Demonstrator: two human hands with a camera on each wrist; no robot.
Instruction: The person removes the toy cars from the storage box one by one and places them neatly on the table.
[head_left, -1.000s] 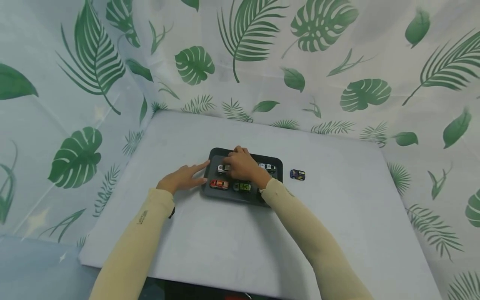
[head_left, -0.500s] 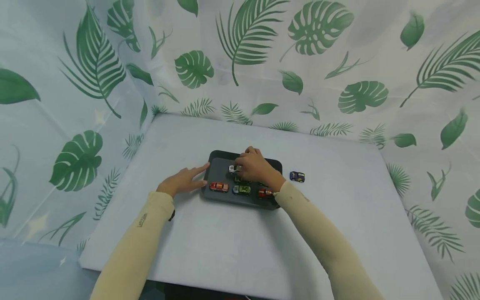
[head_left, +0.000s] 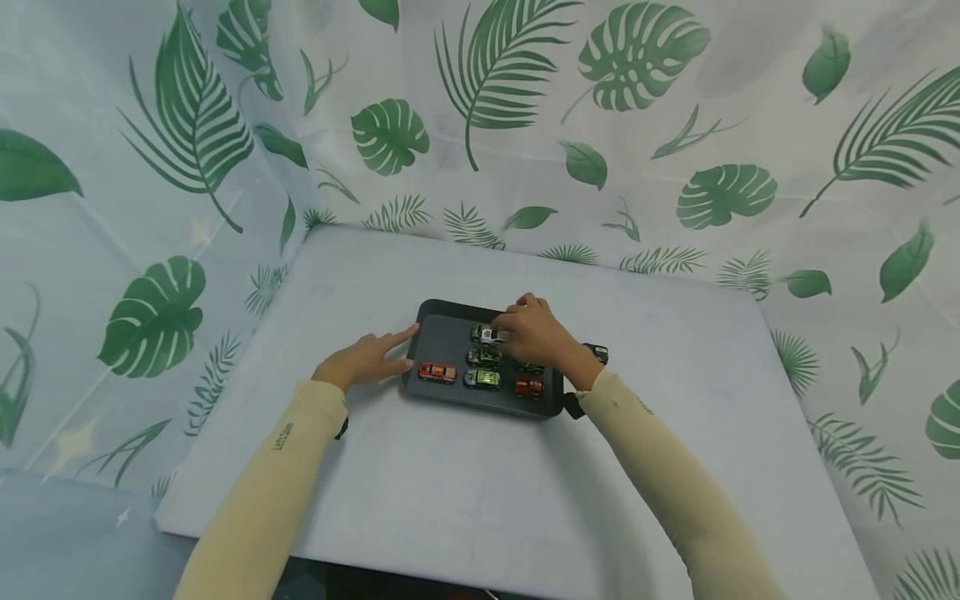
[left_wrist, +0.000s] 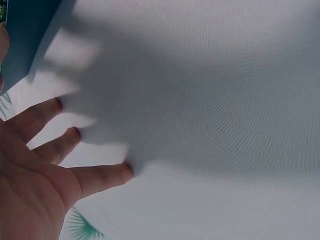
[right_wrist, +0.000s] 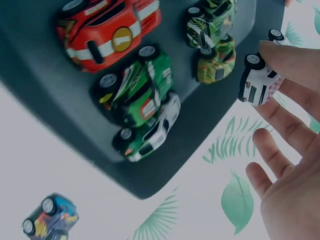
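A dark tray (head_left: 442, 333) lies on the white table and holds several toy cars. My right hand (head_left: 508, 332) hovers over the tray's back edge and pinches a white toy car (head_left: 489, 335), which the right wrist view shows between thumb and fingers, the white toy car (right_wrist: 259, 82) just above the tray (right_wrist: 45, 85). Below it sit a green car (head_left: 483, 357), a lime car (head_left: 482, 379), an orange car (head_left: 437, 372) and a red car (head_left: 528, 386). My left hand (head_left: 393, 350) lies flat, straight fingers touching the tray's left edge.
A blue toy car (head_left: 599, 352) stands on the table just right of the tray, partly hidden by my right wrist; the blue toy car (right_wrist: 50, 220) is off the tray's corner. Leaf-print curtains close in the table on the left, back and right.
My right hand has carried the white car rightward along the back of the tray, uncovering the green cars. The left hand has stayed at the tray's left edge.
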